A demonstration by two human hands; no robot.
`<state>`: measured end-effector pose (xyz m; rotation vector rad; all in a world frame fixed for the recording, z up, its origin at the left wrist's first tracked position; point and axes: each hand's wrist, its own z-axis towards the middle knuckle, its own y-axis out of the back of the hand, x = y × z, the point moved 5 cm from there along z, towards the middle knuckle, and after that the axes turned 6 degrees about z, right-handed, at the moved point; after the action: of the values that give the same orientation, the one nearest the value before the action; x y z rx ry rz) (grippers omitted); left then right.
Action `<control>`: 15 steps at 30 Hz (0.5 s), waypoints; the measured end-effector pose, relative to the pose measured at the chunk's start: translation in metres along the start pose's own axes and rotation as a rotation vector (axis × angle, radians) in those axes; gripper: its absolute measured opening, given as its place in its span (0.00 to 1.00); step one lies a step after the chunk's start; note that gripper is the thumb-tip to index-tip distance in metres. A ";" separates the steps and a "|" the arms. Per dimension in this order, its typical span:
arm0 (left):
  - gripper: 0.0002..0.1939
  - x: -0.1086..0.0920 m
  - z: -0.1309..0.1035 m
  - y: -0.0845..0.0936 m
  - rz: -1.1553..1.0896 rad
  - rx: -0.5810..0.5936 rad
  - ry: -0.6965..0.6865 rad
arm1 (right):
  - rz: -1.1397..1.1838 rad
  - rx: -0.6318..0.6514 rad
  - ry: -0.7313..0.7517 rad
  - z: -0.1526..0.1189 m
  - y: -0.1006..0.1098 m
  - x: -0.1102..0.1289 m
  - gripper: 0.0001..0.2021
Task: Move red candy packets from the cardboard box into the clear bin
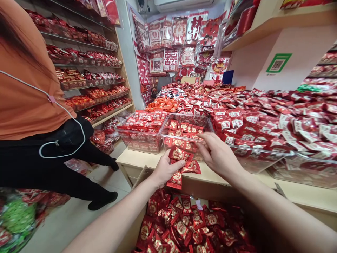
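My left hand [165,170] is closed on several red candy packets [179,154] with gold round labels, thumb on top, just in front of a clear plastic bin [164,138]. Inside that bin, similar red packets [184,128] stand in rows. My right hand [217,151] reaches to the bin's front right corner, its fingers curled at the rim. Whatever lies between those fingertips is hidden. Below both hands, an open cardboard box [139,175] holds a loose heap of the same red packets [181,225].
Another clear bin [137,140] of red packets adjoins on the left, and larger bins [252,160] stand on the right along the counter [142,160]. A person in an orange top [28,80] stands at left beside stocked shelves [89,82]. Green bags [18,218] lie low at left.
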<state>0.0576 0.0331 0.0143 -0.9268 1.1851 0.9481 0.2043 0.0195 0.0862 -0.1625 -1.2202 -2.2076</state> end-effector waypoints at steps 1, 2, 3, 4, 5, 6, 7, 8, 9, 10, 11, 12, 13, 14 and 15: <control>0.21 0.000 0.000 -0.001 0.017 0.013 -0.008 | 0.087 0.062 0.004 -0.001 -0.003 0.003 0.17; 0.21 -0.001 -0.001 -0.002 0.033 0.028 -0.018 | 0.175 0.138 -0.009 -0.001 -0.008 0.006 0.16; 0.20 -0.001 -0.001 -0.003 0.047 0.044 -0.028 | 0.254 0.218 -0.036 -0.003 -0.013 0.007 0.16; 0.19 -0.001 -0.001 -0.004 0.056 0.059 -0.034 | 0.319 0.295 -0.068 -0.004 -0.019 0.007 0.15; 0.19 -0.001 -0.002 -0.004 0.059 0.070 -0.034 | 0.368 0.361 -0.098 -0.006 -0.023 0.008 0.13; 0.19 0.000 -0.002 -0.005 0.060 0.077 -0.029 | 0.399 0.410 -0.124 -0.007 -0.027 0.007 0.11; 0.20 0.000 -0.003 -0.005 0.060 0.081 -0.025 | 0.419 0.446 -0.145 -0.007 -0.028 0.007 0.10; 0.21 0.001 -0.003 -0.006 0.059 0.087 -0.021 | 0.438 0.475 -0.154 -0.007 -0.029 0.007 0.10; 0.22 0.001 -0.005 -0.007 0.058 0.101 -0.017 | 0.460 0.497 -0.156 -0.007 -0.028 0.006 0.09; 0.23 0.000 -0.006 -0.008 0.059 0.121 -0.014 | 0.481 0.507 -0.151 -0.006 -0.026 0.006 0.09; 0.24 0.000 -0.007 -0.010 0.068 0.145 -0.010 | 0.496 0.507 -0.142 -0.005 -0.023 0.005 0.09; 0.26 -0.001 -0.008 -0.011 0.081 0.165 -0.005 | 0.504 0.499 -0.134 -0.004 -0.020 0.004 0.09; 0.26 -0.001 -0.008 -0.011 0.095 0.172 -0.003 | 0.507 0.486 -0.133 -0.003 -0.016 0.002 0.08; 0.26 -0.002 -0.007 -0.011 0.103 0.162 -0.004 | 0.507 0.473 -0.144 -0.002 -0.013 -0.001 0.08; 0.25 -0.003 -0.006 -0.008 0.107 0.130 -0.011 | 0.508 0.457 -0.168 -0.001 -0.010 -0.005 0.09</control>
<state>0.0631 0.0246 0.0168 -0.7597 1.2818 0.9482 0.2024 0.0249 0.0764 -0.4247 -1.5410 -1.4680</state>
